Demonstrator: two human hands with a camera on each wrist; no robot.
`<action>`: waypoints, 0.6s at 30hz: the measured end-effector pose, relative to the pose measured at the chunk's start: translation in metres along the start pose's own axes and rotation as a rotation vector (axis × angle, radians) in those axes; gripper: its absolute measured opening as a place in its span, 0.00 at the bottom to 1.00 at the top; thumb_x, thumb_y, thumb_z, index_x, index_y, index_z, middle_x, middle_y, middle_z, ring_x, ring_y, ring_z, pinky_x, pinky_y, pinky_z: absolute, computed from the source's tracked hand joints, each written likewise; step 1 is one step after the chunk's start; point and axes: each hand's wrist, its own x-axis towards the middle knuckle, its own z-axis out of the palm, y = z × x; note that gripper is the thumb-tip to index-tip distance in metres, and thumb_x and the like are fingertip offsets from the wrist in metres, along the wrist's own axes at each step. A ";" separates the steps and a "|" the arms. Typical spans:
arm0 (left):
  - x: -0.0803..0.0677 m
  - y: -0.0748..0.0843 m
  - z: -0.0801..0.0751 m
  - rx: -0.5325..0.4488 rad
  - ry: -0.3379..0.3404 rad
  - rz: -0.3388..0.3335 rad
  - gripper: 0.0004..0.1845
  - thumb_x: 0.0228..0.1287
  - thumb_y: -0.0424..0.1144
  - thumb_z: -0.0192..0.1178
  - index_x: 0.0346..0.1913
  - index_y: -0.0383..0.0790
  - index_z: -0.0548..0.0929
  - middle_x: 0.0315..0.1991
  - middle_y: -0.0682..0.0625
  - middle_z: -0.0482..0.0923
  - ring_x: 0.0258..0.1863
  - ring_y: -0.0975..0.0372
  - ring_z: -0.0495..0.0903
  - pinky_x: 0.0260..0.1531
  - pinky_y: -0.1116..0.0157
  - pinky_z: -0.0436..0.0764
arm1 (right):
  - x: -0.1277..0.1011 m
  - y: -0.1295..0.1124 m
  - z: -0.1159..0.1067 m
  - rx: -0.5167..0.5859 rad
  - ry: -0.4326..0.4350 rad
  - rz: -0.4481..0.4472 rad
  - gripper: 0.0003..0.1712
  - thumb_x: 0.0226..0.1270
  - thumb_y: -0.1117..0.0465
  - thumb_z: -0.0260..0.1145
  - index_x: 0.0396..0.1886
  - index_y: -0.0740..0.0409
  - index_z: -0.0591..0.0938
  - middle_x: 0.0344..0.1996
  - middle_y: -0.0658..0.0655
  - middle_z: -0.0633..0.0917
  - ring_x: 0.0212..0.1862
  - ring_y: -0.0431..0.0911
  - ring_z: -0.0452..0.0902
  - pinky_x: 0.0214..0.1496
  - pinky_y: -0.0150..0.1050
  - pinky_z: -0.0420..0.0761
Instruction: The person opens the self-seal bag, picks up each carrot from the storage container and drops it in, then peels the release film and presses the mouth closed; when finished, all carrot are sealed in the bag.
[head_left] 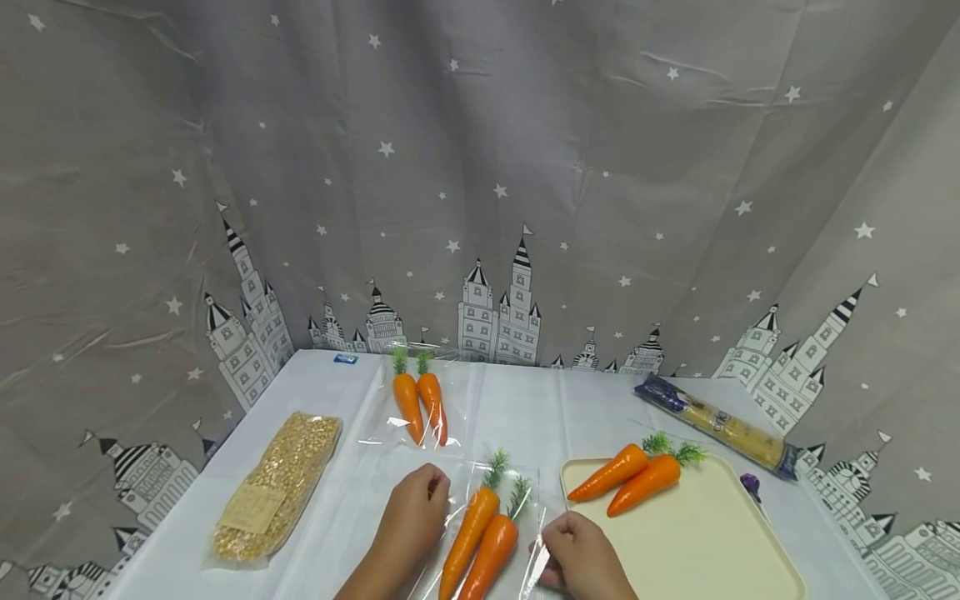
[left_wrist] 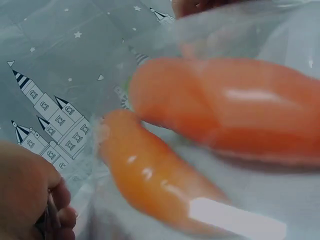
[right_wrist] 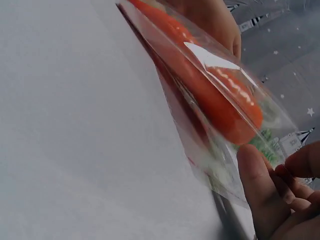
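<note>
A clear plastic bag [head_left: 459,487] holding two orange carrots [head_left: 480,537] lies at the table's front middle. My left hand [head_left: 414,515] pinches the bag's left edge and my right hand [head_left: 577,557] pinches its right edge. The left wrist view shows the two carrots [left_wrist: 200,135] close up through the plastic, with my curled fingers [left_wrist: 30,200] at the lower left. The right wrist view shows the bag [right_wrist: 220,155] edge-on with a carrot [right_wrist: 210,90] inside and my fingers [right_wrist: 270,200] on its near corner.
A second bag of two carrots [head_left: 420,404] lies further back. A cream tray [head_left: 697,542] at the right carries two loose carrots [head_left: 630,477]. A corn kernel packet [head_left: 281,483] lies at the left, a spaghetti packet [head_left: 716,425] at the back right. A star-patterned curtain hangs behind.
</note>
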 end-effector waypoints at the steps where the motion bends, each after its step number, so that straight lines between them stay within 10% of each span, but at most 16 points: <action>1: 0.000 0.000 0.000 -0.009 0.005 0.005 0.07 0.77 0.42 0.58 0.39 0.45 0.81 0.28 0.53 0.75 0.29 0.61 0.74 0.33 0.64 0.77 | 0.000 0.000 -0.001 0.008 0.020 -0.006 0.09 0.77 0.60 0.59 0.40 0.62 0.80 0.34 0.52 0.89 0.31 0.41 0.84 0.36 0.38 0.88; 18: -0.008 0.011 -0.006 -0.343 0.035 0.015 0.09 0.80 0.42 0.57 0.46 0.40 0.81 0.36 0.52 0.81 0.35 0.62 0.81 0.37 0.68 0.83 | 0.002 -0.018 -0.019 0.199 0.232 -0.102 0.13 0.84 0.62 0.55 0.51 0.70 0.77 0.44 0.65 0.89 0.43 0.52 0.90 0.44 0.41 0.90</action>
